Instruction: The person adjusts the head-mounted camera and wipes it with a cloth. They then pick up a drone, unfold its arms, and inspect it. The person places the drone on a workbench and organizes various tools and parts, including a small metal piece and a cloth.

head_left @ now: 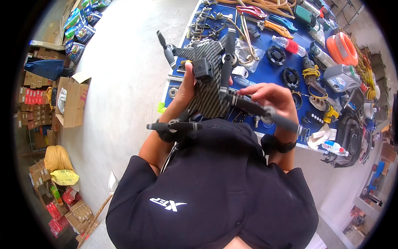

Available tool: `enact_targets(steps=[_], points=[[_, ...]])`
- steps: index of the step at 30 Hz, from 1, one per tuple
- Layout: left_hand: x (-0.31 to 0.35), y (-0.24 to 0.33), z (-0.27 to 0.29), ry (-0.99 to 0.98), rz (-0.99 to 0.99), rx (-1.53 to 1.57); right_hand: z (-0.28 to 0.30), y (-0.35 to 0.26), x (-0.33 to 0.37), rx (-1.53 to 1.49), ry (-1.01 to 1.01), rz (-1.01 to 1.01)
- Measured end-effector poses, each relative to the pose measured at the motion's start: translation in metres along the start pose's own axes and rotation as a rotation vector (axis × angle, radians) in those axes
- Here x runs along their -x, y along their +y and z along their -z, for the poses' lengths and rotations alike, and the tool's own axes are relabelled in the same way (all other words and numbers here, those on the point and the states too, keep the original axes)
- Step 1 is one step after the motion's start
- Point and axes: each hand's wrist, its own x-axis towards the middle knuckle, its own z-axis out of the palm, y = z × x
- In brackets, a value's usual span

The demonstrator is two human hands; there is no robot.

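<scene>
I hold a small dark drone with a carbon-fibre pattern body in front of my chest, above the near edge of a blue table. My left hand grips its body from the left, thumb up beside the camera block. My right hand pinches one of its folding arms, which sticks out to the right with a grey propeller. Other propeller arms point up and to the lower left.
The blue table carries many tools and parts: black round hubs, a plastic water bottle, an orange cable reel, a grey canister, pliers and cords. Cardboard boxes and sacks line the concrete floor at left.
</scene>
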Motion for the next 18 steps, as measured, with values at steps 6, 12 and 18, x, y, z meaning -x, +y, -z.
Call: enact_targets(steps=[6, 12, 18], points=[[0.011, -0.007, 0.002, -0.039, 0.097, -0.077, -0.017, 0.001, -0.022, 0.258, 0.329, 0.064], [0.032, 0.012, -0.022, 0.014, 0.187, -0.265, -0.014, 0.007, -0.033, 0.514, 0.311, 0.149], [0.031, 0.005, -0.014, -0.074, 0.204, -0.246, -0.004, 0.001, -0.026, 0.652, 0.214, 0.110]])
